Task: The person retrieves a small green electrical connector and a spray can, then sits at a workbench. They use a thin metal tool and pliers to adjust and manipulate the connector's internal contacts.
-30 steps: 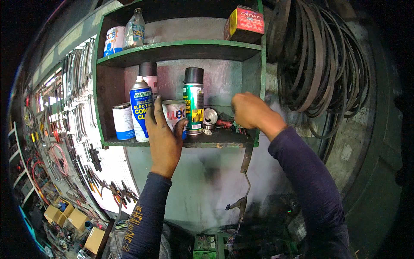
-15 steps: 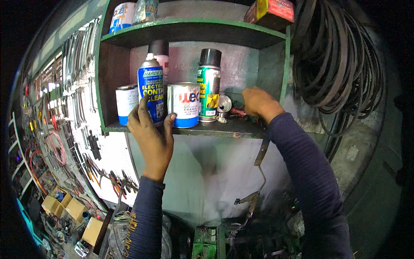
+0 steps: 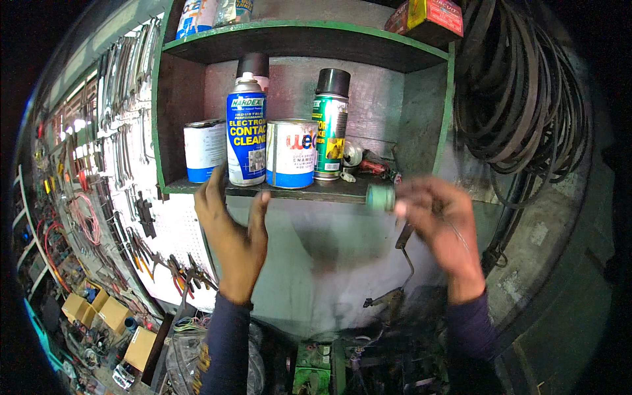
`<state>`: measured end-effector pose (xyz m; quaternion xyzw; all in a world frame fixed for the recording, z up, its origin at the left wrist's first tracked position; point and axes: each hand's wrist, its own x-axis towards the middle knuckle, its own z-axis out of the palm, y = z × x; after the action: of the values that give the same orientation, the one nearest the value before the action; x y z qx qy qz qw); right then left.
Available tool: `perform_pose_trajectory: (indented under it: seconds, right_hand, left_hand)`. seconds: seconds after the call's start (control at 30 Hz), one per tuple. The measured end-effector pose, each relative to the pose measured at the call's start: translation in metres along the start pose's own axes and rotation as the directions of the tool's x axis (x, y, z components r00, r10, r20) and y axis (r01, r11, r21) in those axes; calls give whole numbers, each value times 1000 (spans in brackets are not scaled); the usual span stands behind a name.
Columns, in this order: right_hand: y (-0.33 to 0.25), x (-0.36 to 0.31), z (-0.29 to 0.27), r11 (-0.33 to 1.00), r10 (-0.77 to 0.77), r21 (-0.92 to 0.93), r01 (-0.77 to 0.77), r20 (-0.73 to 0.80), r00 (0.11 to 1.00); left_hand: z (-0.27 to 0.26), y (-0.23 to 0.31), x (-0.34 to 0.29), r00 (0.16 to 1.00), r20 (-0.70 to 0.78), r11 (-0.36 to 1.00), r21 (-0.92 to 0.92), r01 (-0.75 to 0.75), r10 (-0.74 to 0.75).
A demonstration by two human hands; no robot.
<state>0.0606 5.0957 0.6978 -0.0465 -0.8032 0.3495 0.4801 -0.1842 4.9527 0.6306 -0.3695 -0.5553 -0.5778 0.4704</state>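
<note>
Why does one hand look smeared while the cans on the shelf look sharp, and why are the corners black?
Head view: the right hand and the small greenish round thing at its fingertips are blurred by motion; the left hand and blue spray can are crisp. The fisheye lens bends the green shelf edges and leaves black corners. Light is dim, brightest on the left tool wall.

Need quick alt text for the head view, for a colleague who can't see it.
The right hand, blurred, holds a small teal round thing just in front of a green wall shelf. The left hand rests at the shelf's edge below a blue spray can, beside paint tins and a green spray can.
</note>
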Motion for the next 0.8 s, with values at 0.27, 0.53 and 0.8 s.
perform_pose_trajectory:
  seconds: [0.27,0.53,0.8]
  right_hand:
    - [69,-145,51,487,170,839,-242,182,969]
    - [74,-204,80,333,237,884,-328,259,937]
    - [64,-238,77,328,287,854,-404,318,904]
  left_hand:
    - [-56,113,-106,863,504,777,-544,317,1]
    - [-99,129,-135,837,544,836,-435,334,-52]
    - [-124,141,-160,802,583,825,-383,415,-132]
